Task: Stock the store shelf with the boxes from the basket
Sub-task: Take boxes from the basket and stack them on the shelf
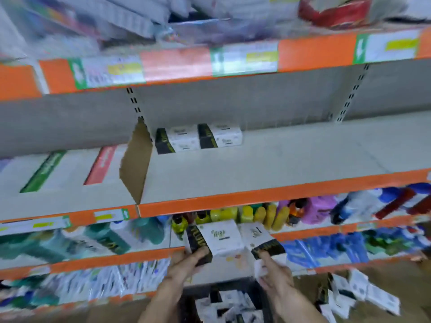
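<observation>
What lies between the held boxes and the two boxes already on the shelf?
Head view: bare shelf board, its orange front edge, then yellow bottles just below.

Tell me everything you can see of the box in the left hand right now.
The box in the left hand is a small white carton, apparently cardboard, with a dark mark on its face and a black side panel bearing gold lettering too blurred to read. It is tilted, raised in front of the lower shelves. The left hand grips its black lower corner. It sits close to the right hand's box; contact is unclear.
</observation>
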A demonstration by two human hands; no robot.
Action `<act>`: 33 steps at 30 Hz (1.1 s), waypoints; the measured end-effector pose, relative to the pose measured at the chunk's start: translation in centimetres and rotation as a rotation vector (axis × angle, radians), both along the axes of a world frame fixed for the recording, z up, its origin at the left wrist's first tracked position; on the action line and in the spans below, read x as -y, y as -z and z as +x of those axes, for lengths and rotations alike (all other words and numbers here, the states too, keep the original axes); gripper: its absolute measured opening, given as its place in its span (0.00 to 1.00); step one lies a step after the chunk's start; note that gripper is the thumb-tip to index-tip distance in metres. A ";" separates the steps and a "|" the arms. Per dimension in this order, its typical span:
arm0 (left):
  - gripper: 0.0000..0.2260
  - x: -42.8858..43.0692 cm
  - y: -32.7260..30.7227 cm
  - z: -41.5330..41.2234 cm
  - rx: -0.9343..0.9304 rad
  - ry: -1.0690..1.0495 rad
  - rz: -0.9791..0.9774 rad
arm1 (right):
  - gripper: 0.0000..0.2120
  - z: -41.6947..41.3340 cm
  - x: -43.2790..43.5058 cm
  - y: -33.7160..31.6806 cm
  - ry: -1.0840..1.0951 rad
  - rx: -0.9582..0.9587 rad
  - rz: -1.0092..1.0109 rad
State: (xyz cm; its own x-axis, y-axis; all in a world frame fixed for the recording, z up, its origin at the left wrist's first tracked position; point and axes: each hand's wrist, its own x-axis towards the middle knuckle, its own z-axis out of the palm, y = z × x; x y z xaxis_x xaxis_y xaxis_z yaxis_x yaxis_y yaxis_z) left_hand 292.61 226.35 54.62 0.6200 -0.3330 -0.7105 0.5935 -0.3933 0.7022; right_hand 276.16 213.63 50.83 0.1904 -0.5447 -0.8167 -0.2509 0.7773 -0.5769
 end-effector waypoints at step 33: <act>0.25 6.0 -5.3 16.0 1.196 0.414 0.288 | 0.27 12.5 19.4 -12.7 -1.381 -0.308 -1.335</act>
State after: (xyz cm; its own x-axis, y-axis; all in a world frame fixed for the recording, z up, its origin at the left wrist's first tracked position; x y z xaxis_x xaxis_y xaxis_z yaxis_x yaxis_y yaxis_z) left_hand 308.65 220.37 59.97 0.8041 -0.5798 0.1314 -0.5400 -0.6200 0.5692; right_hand 288.66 194.20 63.55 0.9166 -0.3688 -0.1541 -0.3997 -0.8434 -0.3592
